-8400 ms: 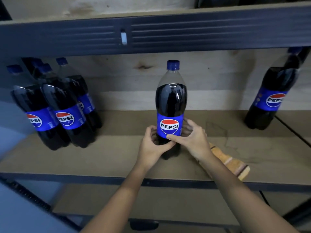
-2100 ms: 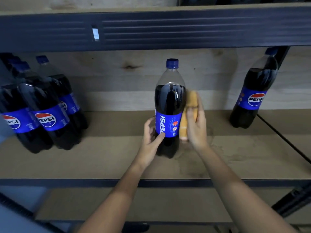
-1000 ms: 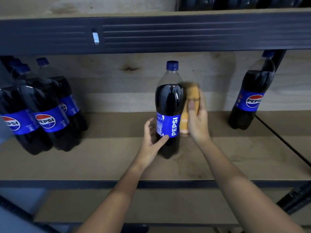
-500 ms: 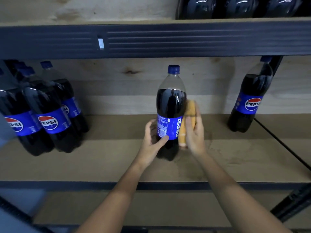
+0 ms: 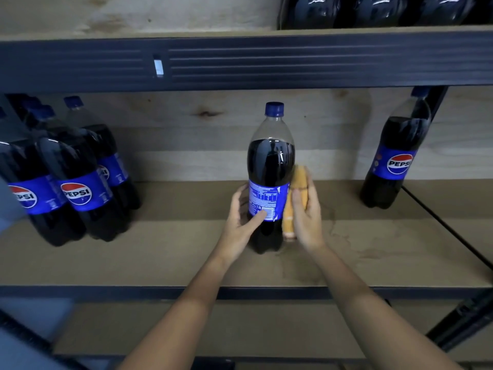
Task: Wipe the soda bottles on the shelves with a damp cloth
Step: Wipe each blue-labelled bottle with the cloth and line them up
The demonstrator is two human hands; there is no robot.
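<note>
Pepsi bottle (image 5: 270,180) upright at mid-shelf (image 5: 165,252), rotated since a second ago: nutrition panel now forward instead of the logo. Left hand (image 5: 241,222) curled round the label, thumb pressed on it. Right hand (image 5: 306,214) pressing orange cloth (image 5: 294,193) to the bottle's right side, lower than before. Likely one wiping pass remaining.
</note>
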